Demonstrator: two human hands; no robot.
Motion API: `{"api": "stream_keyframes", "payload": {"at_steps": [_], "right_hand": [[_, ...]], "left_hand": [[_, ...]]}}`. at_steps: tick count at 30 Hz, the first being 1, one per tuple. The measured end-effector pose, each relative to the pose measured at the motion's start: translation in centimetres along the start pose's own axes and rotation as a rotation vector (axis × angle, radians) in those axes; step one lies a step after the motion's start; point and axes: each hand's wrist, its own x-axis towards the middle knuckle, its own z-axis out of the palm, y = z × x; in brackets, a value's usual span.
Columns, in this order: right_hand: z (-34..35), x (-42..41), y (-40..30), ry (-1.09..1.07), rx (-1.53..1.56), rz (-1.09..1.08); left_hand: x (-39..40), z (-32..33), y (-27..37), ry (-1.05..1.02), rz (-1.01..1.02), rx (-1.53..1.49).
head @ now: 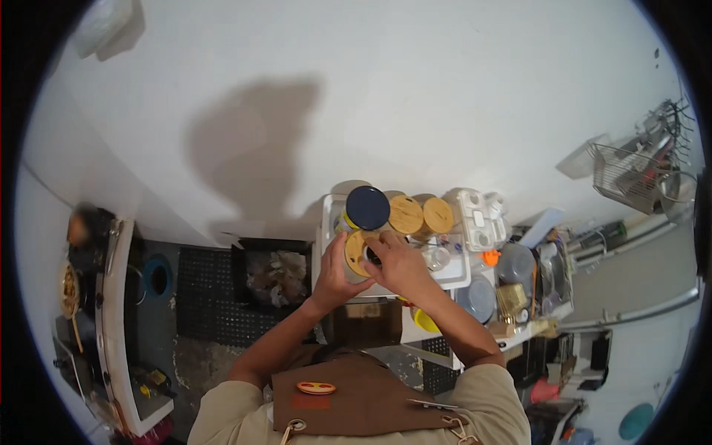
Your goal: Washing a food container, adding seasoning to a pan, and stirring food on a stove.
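My left hand [332, 278] curves around the near left side of a jar with a round wooden lid [355, 257], its thumb reaching towards my right hand. My right hand [401, 266] has its fingers over a small dark-topped container with a pale rim [371, 256], beside or on the wooden lid; I cannot tell which. Just behind stands a canister with a dark blue lid [367, 207]. Two more jars with wooden lids, one [405, 214] and another [438, 215], stand to its right. All are on a white tray [459, 271]. My fingers hide part of both held things.
A white egg-carton-like holder [478, 219], a clear glass jar [438, 258] and an orange object [490, 257] lie to the right. Plastic tubs [474, 297] crowd the counter. A lined bin [278, 275] is left; a stove with a pan [69, 289] is farther left.
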Motion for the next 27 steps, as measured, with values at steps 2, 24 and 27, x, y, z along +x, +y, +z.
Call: {"api": "stream_keyframes", "payload": {"at_steps": [2, 24, 27], "right_hand": [[1.2, -0.6, 1.2, 0.076, 0.060, 0.024], [10.2, -9.2, 12.4, 0.645, -0.017, 0.191], [8.7, -9.4, 11.4, 0.548, -0.060, 0.294]], "left_hand": [[-0.3, -0.2, -0.7, -0.013, 0.004, -0.039], [-6.5, 3.3, 5.2, -0.179, 0.096, 0.032], [-7.2, 5.2, 6.5, -0.193, 0.048, 0.051]]}}
